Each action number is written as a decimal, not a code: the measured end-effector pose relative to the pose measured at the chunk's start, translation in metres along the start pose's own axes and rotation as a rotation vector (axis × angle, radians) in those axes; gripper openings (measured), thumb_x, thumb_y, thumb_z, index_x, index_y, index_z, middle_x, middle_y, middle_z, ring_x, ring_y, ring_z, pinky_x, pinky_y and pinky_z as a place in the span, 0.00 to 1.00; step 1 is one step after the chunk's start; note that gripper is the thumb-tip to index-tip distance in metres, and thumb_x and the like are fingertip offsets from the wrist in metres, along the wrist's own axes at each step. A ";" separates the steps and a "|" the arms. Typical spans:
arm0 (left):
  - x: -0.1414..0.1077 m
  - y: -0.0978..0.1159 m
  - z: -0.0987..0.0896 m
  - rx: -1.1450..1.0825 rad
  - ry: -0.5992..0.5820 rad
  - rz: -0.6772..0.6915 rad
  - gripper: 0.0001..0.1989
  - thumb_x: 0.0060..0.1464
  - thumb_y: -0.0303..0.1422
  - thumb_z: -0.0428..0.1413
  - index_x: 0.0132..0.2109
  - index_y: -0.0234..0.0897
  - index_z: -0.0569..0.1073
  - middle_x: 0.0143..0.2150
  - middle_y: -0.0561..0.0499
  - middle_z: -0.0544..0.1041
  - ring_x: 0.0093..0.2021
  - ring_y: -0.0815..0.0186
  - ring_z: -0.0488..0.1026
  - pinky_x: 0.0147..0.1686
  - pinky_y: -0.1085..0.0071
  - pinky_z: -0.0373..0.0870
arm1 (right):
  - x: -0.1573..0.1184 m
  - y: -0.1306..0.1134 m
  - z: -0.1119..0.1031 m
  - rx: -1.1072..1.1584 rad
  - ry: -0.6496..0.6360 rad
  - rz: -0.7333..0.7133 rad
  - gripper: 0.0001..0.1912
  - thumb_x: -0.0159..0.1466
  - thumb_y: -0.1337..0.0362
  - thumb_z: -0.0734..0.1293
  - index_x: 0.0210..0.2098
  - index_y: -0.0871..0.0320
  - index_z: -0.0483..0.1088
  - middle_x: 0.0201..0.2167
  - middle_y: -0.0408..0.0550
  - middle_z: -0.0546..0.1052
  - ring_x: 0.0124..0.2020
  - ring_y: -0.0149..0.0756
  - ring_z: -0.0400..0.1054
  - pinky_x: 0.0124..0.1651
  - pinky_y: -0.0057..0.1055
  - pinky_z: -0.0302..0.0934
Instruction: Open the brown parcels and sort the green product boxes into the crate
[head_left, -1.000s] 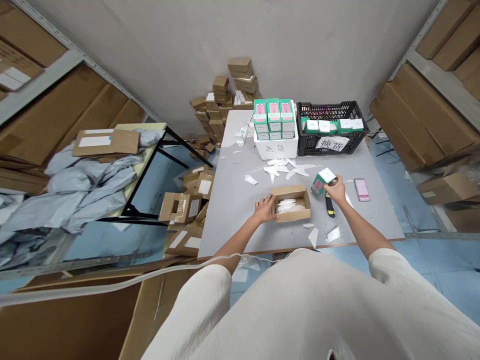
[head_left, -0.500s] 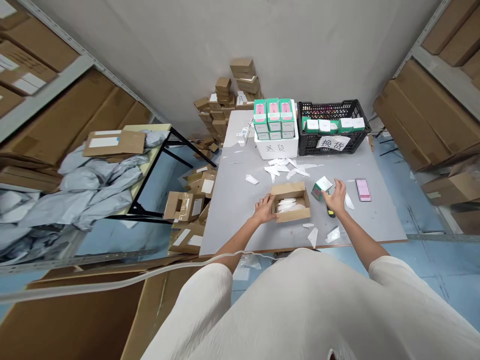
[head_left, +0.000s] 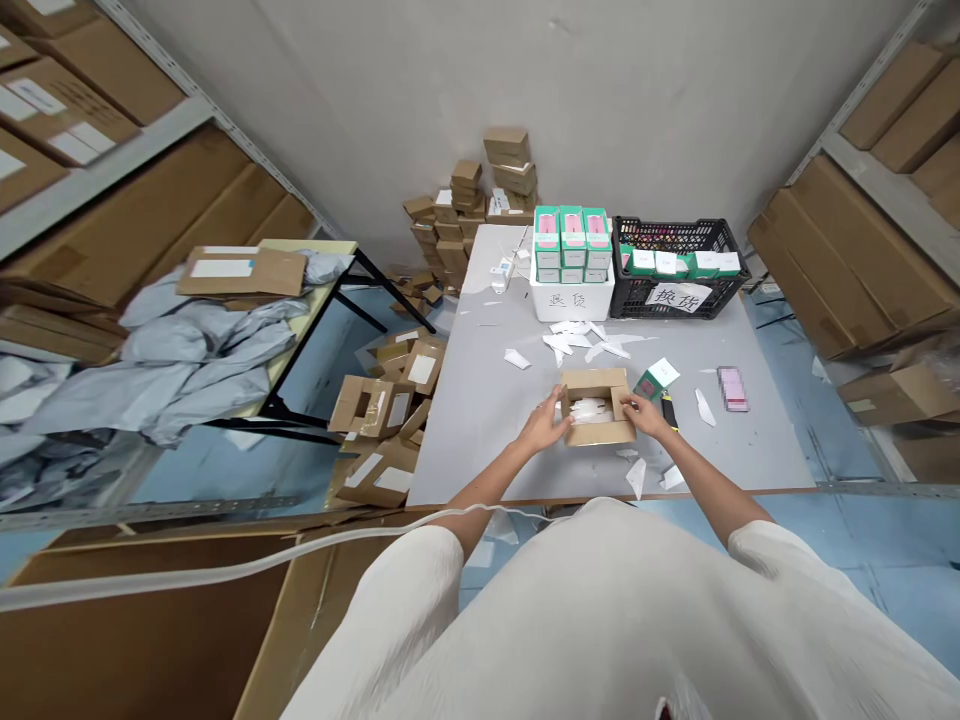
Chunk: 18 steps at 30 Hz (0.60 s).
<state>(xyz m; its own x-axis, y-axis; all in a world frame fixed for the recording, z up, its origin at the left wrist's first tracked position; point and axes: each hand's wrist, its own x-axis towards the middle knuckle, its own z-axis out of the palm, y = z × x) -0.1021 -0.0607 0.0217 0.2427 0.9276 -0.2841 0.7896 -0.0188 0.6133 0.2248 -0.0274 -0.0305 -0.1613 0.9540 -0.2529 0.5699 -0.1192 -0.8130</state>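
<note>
1. Beyond our left hand [head_left: 545, 424] and right hand [head_left: 645, 415], a grey wall [head_left: 450, 60] is closing off the room; blue floor [head_left: 862, 540] is showing well to the right of them.
2. We are standing at a grey table [head_left: 480, 420]. Its left edge is running well left of our left hand, its right edge well right of our right hand, its near edge between the hands and our body.
3. Beyond our right hand, a black crate [head_left: 727, 292] is standing near the table's far edge, just beside a white bin [head_left: 600, 300] holding green boxes [head_left: 572, 230].
4. Between our hands, an open small carton [head_left: 600, 434] is sitting on the table. Our right hand is pinching its right end; our left hand is touching its left end, thumb apart from fingers, though we cannot tell whether it is gripping.
5. Just beyond our right hand, a white-topped green box [head_left: 655, 379] is standing.
6. Just right of that hand, a yellow-and-black cutter [head_left: 668, 408] is lying.
7. Beyond the carton, white scraps [head_left: 566, 340] are lying scattered.
</note>
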 end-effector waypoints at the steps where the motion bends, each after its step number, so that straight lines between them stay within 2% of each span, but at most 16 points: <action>1: -0.001 -0.001 0.002 -0.034 -0.028 0.018 0.48 0.68 0.48 0.55 0.84 0.47 0.39 0.80 0.43 0.62 0.76 0.46 0.64 0.72 0.52 0.65 | -0.001 -0.001 0.001 0.008 0.003 0.023 0.14 0.66 0.59 0.66 0.47 0.53 0.80 0.50 0.52 0.84 0.49 0.47 0.80 0.60 0.51 0.74; 4: -0.003 -0.005 0.008 -0.100 -0.094 0.038 0.48 0.68 0.50 0.54 0.84 0.46 0.42 0.82 0.43 0.58 0.78 0.47 0.62 0.72 0.54 0.67 | -0.004 -0.005 0.006 0.035 0.034 0.098 0.14 0.65 0.59 0.67 0.47 0.53 0.81 0.52 0.52 0.85 0.50 0.48 0.80 0.62 0.52 0.73; 8: -0.001 -0.015 0.009 -0.135 -0.044 0.084 0.49 0.67 0.48 0.56 0.84 0.44 0.39 0.84 0.42 0.52 0.80 0.48 0.58 0.75 0.53 0.63 | -0.001 -0.011 0.014 0.067 0.098 0.088 0.17 0.64 0.58 0.68 0.50 0.52 0.80 0.56 0.53 0.84 0.55 0.50 0.79 0.65 0.54 0.71; 13: 0.006 -0.035 -0.014 -0.149 0.032 0.049 0.51 0.67 0.46 0.57 0.85 0.48 0.36 0.85 0.44 0.51 0.81 0.47 0.55 0.77 0.51 0.60 | 0.021 -0.029 0.037 0.071 0.150 0.008 0.21 0.63 0.58 0.67 0.55 0.52 0.77 0.60 0.52 0.81 0.59 0.49 0.77 0.68 0.54 0.68; 18: 0.016 -0.065 -0.043 -0.164 0.105 -0.008 0.51 0.67 0.47 0.57 0.84 0.47 0.38 0.86 0.46 0.45 0.84 0.50 0.46 0.80 0.51 0.53 | 0.055 -0.058 0.077 0.139 0.148 -0.047 0.26 0.61 0.58 0.68 0.59 0.54 0.74 0.64 0.57 0.74 0.63 0.49 0.73 0.65 0.48 0.72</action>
<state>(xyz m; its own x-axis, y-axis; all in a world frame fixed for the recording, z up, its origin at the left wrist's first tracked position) -0.1737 -0.0288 0.0088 0.1703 0.9614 -0.2162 0.6865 0.0416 0.7259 0.1207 0.0104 -0.0377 -0.0589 0.9882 -0.1412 0.4460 -0.1005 -0.8894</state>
